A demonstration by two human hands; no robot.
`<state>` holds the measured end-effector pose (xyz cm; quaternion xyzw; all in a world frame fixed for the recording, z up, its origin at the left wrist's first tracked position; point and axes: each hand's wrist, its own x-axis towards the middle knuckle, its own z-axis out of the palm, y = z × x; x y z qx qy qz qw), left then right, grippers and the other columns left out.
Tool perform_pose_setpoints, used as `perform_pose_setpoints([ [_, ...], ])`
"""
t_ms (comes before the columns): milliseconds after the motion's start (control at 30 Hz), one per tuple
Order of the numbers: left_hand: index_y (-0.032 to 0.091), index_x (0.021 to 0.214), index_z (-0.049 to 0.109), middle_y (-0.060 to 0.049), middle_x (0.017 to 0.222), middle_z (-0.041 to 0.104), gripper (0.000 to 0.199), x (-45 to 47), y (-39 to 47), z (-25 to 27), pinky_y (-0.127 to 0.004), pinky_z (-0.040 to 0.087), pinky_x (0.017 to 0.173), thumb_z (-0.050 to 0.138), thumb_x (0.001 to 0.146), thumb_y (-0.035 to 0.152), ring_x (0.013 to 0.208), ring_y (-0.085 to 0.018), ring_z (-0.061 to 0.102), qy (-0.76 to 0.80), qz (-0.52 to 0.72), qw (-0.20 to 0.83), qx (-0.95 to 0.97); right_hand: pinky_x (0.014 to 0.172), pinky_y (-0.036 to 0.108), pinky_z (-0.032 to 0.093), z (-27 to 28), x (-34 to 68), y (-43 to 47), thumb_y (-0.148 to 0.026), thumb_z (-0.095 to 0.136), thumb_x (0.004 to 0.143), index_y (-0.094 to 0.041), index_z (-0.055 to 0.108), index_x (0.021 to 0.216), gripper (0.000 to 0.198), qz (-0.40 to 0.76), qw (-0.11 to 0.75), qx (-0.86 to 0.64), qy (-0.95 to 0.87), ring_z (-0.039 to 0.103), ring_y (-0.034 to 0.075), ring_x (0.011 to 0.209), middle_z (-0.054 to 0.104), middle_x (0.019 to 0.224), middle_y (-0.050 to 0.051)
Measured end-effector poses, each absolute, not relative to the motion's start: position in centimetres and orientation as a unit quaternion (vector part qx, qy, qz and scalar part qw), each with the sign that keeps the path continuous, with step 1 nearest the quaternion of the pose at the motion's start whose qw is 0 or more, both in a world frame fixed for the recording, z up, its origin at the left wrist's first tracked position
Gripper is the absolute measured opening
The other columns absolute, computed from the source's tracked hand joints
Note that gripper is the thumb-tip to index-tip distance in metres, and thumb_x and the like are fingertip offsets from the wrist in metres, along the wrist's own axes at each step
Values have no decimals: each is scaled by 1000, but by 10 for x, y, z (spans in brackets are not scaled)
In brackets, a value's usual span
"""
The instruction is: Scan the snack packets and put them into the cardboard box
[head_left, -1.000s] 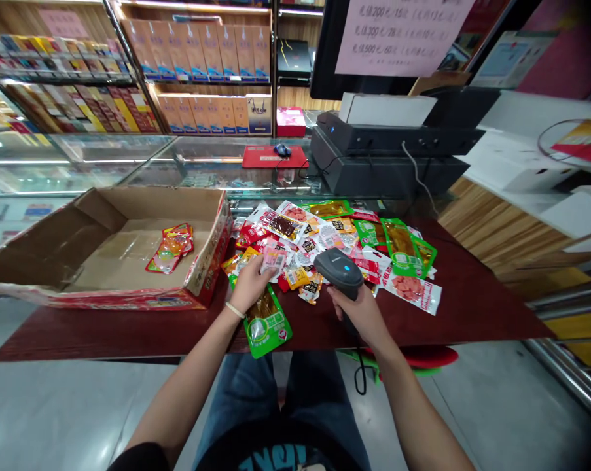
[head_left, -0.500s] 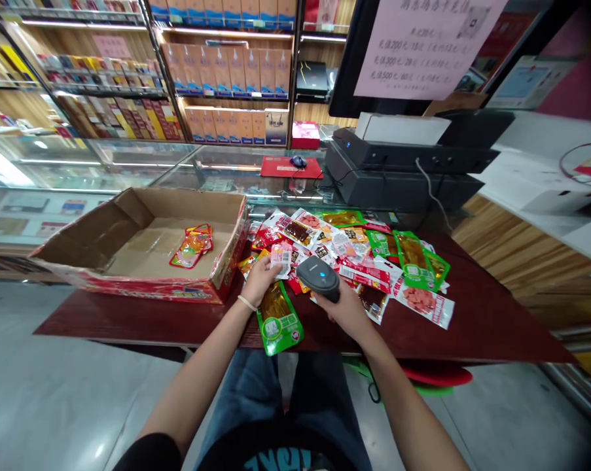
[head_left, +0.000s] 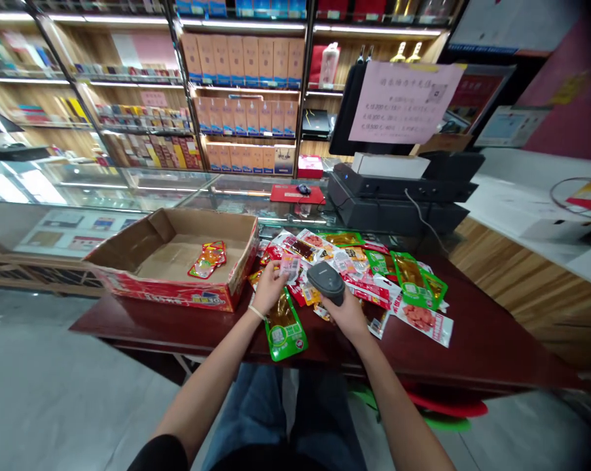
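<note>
Between the fingers of my left hand (head_left: 269, 288) is a small pink-and-white snack packet (head_left: 290, 267), its barcode side facing up. My right hand (head_left: 347, 317) grips a dark grey barcode scanner (head_left: 326, 280), whose head points at that packet from the right. Below both hands spreads a loose pile of snack packets in red, white and green. A green snack pouch (head_left: 286, 330) lies by my left wrist at the front edge of the table. To the left, an open cardboard box (head_left: 177, 293) holds a few red-edged packets (head_left: 207, 259).
The dark red table (head_left: 476, 327) carries the box and the pile. Behind it is a glass counter with a red mouse pad (head_left: 295, 194) and black till equipment (head_left: 374, 212). A red stool (head_left: 452, 407) stands under the table's right side.
My view has tilted up, showing more of the shelves. The packet and scanner stay in my hands, close together. The scanner's blue light no longer shows.
</note>
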<state>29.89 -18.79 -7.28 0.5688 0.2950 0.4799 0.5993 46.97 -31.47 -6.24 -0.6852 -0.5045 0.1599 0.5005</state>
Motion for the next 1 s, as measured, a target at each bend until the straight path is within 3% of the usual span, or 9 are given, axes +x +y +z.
perform_pose_setpoints([
  [100,19,107,57,-5,94,74,27,276,-198,-28,-26,52,73,64,85,35,82,-17,69,303,505,467,660,61,33,54,-61,471,-312,-43,67,77,-18,68,107,39,155,516,-683,-492,72,28,78,74,76,7],
  [233,22,106,66,-2,95,75,20,215,-190,26,-24,50,74,60,90,32,81,-15,68,379,515,207,740,60,32,53,-58,468,-308,-44,67,76,-17,70,97,35,150,517,-684,-493,72,29,76,73,70,7],
  [367,22,116,68,-6,107,75,28,148,-154,33,-29,51,86,55,90,24,94,-20,70,484,519,72,701,57,33,51,-55,461,-303,-46,67,77,-18,70,93,33,148,511,-675,-511,71,30,71,71,64,6],
  [467,20,132,59,-12,129,67,47,118,-128,17,-36,50,97,57,85,18,115,-25,65,529,479,104,693,55,34,50,-55,459,-298,-48,65,79,-17,69,93,35,156,505,-672,-518,69,29,63,67,58,4],
  [533,18,135,56,-14,134,64,51,112,-119,6,-38,49,101,54,85,15,120,-25,63,530,482,136,684,55,34,49,-55,458,-295,-48,65,79,-16,69,93,35,163,499,-675,-519,67,27,59,67,57,4],
  [700,16,117,67,-11,113,74,32,125,-128,3,-36,53,95,50,90,21,105,-22,69,510,505,109,688,64,36,51,-51,459,-295,-46,67,78,-15,70,99,38,163,485,-683,-521,71,30,75,75,81,10],
  [800,19,114,69,-9,111,74,29,139,-145,12,-34,54,91,52,93,30,98,-21,70,489,515,84,699,65,35,52,-45,461,-297,-46,66,80,-15,70,101,38,178,474,-680,-530,71,30,78,75,84,10],
  [1000,22,112,73,-6,110,75,28,191,-192,24,-35,52,94,56,92,32,102,-22,69,393,483,248,742,75,36,52,-44,471,-299,-41,66,80,-16,70,109,39,157,464,-676,-551,71,29,88,76,96,10],
])
